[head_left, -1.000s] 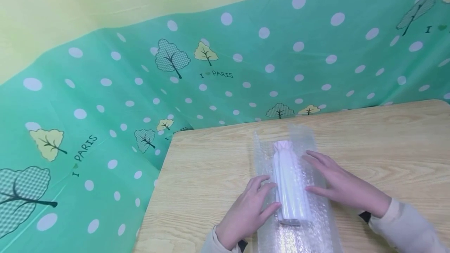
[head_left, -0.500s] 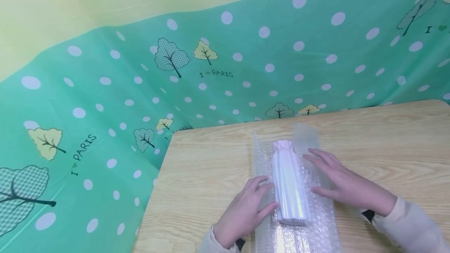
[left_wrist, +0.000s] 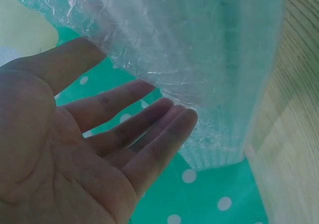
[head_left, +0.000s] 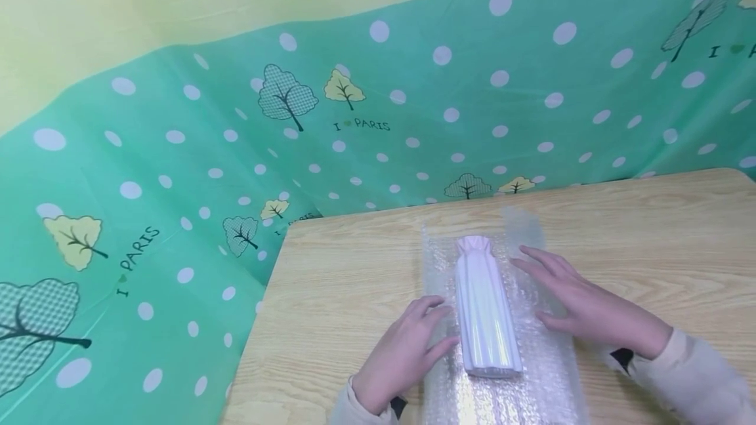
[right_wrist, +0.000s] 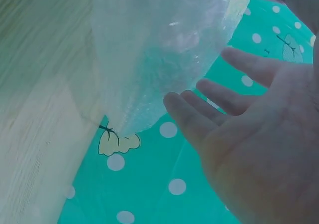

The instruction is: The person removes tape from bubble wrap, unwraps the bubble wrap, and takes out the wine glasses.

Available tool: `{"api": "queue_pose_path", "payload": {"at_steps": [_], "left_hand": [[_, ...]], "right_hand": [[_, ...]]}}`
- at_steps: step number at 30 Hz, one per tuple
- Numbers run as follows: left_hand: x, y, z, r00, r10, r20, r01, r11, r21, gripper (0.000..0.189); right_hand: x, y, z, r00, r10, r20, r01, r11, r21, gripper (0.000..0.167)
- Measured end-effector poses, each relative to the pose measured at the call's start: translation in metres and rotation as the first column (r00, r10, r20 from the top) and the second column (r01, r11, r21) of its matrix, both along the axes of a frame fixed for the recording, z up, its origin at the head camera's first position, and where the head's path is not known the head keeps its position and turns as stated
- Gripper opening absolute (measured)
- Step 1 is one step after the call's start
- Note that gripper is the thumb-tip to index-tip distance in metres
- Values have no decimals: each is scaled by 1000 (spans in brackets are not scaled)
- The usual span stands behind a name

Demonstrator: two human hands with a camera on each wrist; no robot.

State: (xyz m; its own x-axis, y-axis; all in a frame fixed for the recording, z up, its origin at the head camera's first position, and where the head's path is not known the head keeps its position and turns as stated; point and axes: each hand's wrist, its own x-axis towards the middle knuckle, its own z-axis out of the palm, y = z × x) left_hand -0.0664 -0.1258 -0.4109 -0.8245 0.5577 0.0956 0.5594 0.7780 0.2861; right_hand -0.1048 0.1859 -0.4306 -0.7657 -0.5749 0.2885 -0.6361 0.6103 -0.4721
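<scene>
A glossy white fluted vase (head_left: 487, 310) with a gathered, pinkish neck lies on its side on a sheet of clear bubble wrap (head_left: 546, 372), its neck toward the far edge of the table. To its left, my left hand (head_left: 404, 353) has loosely bent fingers at the wrap. The left wrist view shows those fingertips (left_wrist: 187, 117) against the bubble wrap (left_wrist: 199, 50), pinching nothing. My right hand (head_left: 590, 310) spreads its fingers over the wrap's right side, apart from the vase. In the right wrist view, its fingertips (right_wrist: 174, 102) are beside the wrap (right_wrist: 154, 50).
The wood-grain table (head_left: 354, 267) extends beyond the wrap on both sides. Behind it and along its left hangs a green dotted curtain (head_left: 407, 117) printed with trees, pale yellow at the top.
Both hands have moved slightly apart, the right one farther to the right. The wrap's right side has spread outward, and the vase now shows more clearly, without film over it.
</scene>
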Motion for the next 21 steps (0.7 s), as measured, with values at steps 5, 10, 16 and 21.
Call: {"api": "queue_pose_path", "payload": {"at_steps": [5,10,16,21], "left_hand": [[-2,-2,1,1000,-4,-13,4,1000,-3,50],[-2,-4,3,1000,5,3,-5,1000,-11,50],[-3,-6,3,1000,12,6,-12,1000,-19,50],[-4,-8,2,1000,22,12,-21,1000,-21,50]], "right_hand": [[0,6,1,1000,-8,7,8,999,34,86],[-1,12,1,1000,9,8,-10,999,53,87],[-2,19,0,998,-2,68,-1,998,56,85],[-3,25,-1,996,-2,91,-3,999,49,82]]}}
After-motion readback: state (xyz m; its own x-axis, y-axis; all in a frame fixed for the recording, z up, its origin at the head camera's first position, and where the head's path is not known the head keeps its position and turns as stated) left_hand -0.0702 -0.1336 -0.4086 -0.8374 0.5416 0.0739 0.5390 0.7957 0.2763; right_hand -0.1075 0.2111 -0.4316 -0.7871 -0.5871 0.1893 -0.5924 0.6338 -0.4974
